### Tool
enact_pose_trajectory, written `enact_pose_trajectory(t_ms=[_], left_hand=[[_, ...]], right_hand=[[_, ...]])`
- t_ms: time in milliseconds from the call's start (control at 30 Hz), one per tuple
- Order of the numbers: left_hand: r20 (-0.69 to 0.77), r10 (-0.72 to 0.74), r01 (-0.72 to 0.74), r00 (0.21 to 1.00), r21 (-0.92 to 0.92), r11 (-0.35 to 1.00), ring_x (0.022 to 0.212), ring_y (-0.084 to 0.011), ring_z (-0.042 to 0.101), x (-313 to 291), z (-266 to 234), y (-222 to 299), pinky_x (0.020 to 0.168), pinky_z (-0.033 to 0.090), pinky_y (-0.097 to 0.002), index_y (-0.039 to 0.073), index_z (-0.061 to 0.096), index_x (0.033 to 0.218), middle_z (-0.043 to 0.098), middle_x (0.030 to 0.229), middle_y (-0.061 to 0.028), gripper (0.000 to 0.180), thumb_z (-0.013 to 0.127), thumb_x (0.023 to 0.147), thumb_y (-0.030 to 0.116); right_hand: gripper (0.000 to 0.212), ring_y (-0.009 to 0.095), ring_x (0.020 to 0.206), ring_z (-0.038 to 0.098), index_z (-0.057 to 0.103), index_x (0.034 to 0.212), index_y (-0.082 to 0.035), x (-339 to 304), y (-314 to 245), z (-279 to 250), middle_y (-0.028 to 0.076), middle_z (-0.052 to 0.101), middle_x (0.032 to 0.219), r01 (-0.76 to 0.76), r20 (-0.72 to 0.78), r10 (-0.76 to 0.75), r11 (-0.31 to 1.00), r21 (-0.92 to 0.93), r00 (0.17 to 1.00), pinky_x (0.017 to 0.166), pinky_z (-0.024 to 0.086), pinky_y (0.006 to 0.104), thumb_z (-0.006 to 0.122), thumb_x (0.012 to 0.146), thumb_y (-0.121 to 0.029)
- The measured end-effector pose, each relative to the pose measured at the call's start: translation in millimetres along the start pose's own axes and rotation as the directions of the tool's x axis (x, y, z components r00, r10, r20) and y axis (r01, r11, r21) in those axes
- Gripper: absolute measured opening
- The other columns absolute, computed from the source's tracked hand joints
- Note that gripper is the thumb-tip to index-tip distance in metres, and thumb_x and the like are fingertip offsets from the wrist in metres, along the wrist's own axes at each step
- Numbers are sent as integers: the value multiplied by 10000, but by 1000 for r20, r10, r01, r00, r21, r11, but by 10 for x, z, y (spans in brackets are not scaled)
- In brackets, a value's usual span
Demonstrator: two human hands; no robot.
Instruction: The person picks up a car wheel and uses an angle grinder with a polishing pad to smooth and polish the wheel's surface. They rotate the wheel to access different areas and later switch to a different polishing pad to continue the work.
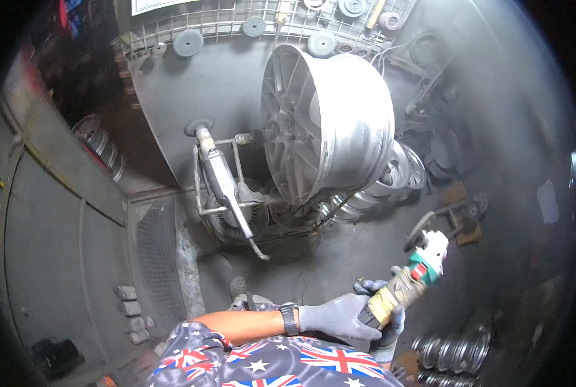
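Observation:
An angle grinder (397,293) is at the lower right, tilted up and to the right. It has a pale head, a green collar, a red switch and a yellowish taped body, and its dark disc (419,232) faces away from me. My left hand (339,316), in a grey glove with a watch at the wrist, reaches across and is closed on the grinder's rear end. My right hand (394,327), also gloved, grips the body from below and is partly hidden by it. Beyond the grinder, a large silver wheel rim (355,122) is mounted upright, apart from the disc.
Left of the rim, a long silver power tool (220,177) with a round disc leans on a metal frame (197,187). More rims (397,171) lie behind and at lower right (458,351). Grinding discs (188,43) hang on a wire rack. Grey blocks (130,308) lie at left.

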State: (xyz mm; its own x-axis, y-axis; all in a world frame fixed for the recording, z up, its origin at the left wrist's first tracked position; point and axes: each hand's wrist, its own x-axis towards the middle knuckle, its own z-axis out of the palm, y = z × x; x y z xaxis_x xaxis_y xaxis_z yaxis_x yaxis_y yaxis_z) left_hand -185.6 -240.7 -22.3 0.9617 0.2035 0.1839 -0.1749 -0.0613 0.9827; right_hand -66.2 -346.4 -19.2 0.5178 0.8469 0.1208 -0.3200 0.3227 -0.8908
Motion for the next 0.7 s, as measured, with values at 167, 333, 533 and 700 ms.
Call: enact_pose_trajectory(t_ms=[167, 333, 533, 700], left_hand=[[3, -51, 51, 999, 33, 998, 854, -368, 717, -372, -486, 133, 768, 543, -427, 42, 698, 1108, 730, 921, -190, 513, 749, 877, 496], [70, -149, 136, 986, 163, 977, 857, -404, 706, -546, -914, 289, 782, 539, -444, 45, 664, 1176, 720, 932, -231, 577, 712, 902, 551], [11, -221, 217, 975, 147, 965, 731, -277, 717, -713, -1209, 179, 673, 529, -376, 36, 641, 1095, 710, 812, -163, 452, 645, 994, 477], [-153, -205, 228, 967, 146, 963, 755, -171, 678, -665, -1383, 102, 717, 525, -328, 30, 639, 1134, 714, 850, -107, 399, 664, 1001, 405]], right_hand=[[911, 348, 1057, 698, 387, 1452, 74, 166, 122, 671, 220, 692, 1076, -15, -78, 9, 997, -77, 997, 992, 545, 461, 759, 789, -427], [651, 320, 1015, 716, 600, 1198, 98, 275, 172, 967, 200, 706, 1050, -20, -95, 6, 989, -145, 995, 976, 556, 445, 764, 769, -363], [521, 259, 907, 730, 611, 1179, 75, 309, 138, 1039, 192, 712, 1006, -84, -205, 38, 972, -221, 978, 858, 595, 371, 745, 796, -252], [467, 220, 797, 716, 604, 1155, 69, 336, 157, 928, 148, 697, 908, -87, -255, 44, 983, -161, 966, 718, 613, 337, 735, 817, -226]])
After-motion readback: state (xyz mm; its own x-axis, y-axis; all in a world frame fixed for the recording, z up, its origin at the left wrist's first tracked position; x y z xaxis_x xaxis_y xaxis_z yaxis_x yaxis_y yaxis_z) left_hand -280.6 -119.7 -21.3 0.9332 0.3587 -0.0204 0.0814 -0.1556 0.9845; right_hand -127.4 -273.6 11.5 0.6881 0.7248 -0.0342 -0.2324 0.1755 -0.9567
